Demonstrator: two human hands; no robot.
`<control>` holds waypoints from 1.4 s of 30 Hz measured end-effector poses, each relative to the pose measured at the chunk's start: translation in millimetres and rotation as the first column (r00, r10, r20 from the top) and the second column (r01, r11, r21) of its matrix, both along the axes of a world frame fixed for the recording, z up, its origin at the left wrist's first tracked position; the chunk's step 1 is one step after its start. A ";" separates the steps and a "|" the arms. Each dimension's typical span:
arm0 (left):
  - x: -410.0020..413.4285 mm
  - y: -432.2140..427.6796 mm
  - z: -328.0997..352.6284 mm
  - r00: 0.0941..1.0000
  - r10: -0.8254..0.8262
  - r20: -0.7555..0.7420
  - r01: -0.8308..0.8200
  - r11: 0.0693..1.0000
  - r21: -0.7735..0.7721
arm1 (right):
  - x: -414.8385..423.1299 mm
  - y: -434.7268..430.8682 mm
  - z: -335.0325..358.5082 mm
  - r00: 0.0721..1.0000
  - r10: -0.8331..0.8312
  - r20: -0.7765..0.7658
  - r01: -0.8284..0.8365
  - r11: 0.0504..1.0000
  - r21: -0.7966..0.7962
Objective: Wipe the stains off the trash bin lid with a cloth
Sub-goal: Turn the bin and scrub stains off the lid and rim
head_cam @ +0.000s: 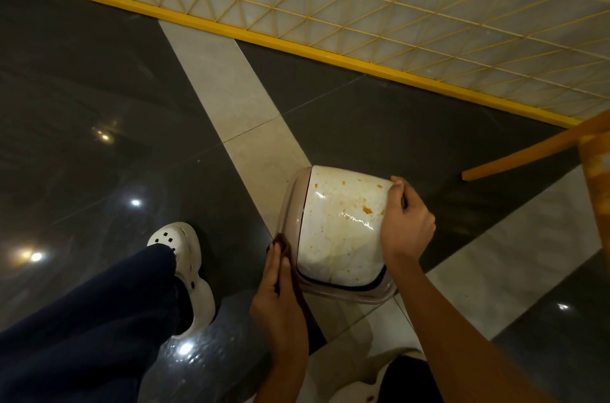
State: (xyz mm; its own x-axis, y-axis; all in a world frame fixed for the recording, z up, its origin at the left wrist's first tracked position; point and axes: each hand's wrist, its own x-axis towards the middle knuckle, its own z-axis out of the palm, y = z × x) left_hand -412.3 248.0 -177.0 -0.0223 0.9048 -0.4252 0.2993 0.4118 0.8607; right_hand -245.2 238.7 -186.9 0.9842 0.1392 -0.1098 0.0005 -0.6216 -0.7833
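A small trash bin stands on the floor, its white domed lid spotted with orange-brown stains, mostly near the far and right side. A translucent beige rim surrounds the lid. My right hand grips the lid's right edge, fingers curled over it. My left hand is at the bin's left side and holds a dark brown cloth against the rim, with only a small part of the cloth showing past the fingertips.
Glossy dark floor tiles with a pale strip run under the bin. A yellow-framed lattice panel stands behind. An orange wooden leg crosses at the right. My leg in dark trousers and a white clog are at the left.
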 end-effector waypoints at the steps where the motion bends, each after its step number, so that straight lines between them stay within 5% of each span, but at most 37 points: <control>1: 3.0 6.5 2.2 1.000 -0.018 -0.013 0.018 1.000 0.011 | 0.2 -0.5 -0.2 1.000 0.002 -0.003 -0.002 1.000 -0.002; 11: 44.8 117.2 -2.6 0.926 -0.361 0.112 0.366 0.930 -0.036 | -0.1 -0.4 -0.9 1.000 0.004 0.002 -0.004 1.000 -0.001; 17: 34.1 99.8 7.4 0.940 -0.286 0.185 0.289 0.957 0.010 | -1.0 -0.9 0.0 1.000 0.022 -0.001 -0.022 1.000 0.001; 23: 45.7 123.0 1.2 0.908 -0.418 0.022 0.418 0.908 0.006 | -0.1 -0.5 1.0 1.000 0.027 0.013 -0.027 1.000 -0.005; 34: 57.1 131.5 10.0 0.882 -0.471 0.017 0.471 0.882 0.019 | 0.8 0.2 -1.1 1.000 0.002 0.005 -0.002 1.000 -0.012; 42: 10.5 58.4 11.7 0.954 -0.298 0.045 0.287 0.944 0.163 | 0.5 0.3 -1.5 1.000 -0.007 -0.001 0.007 1.000 -0.001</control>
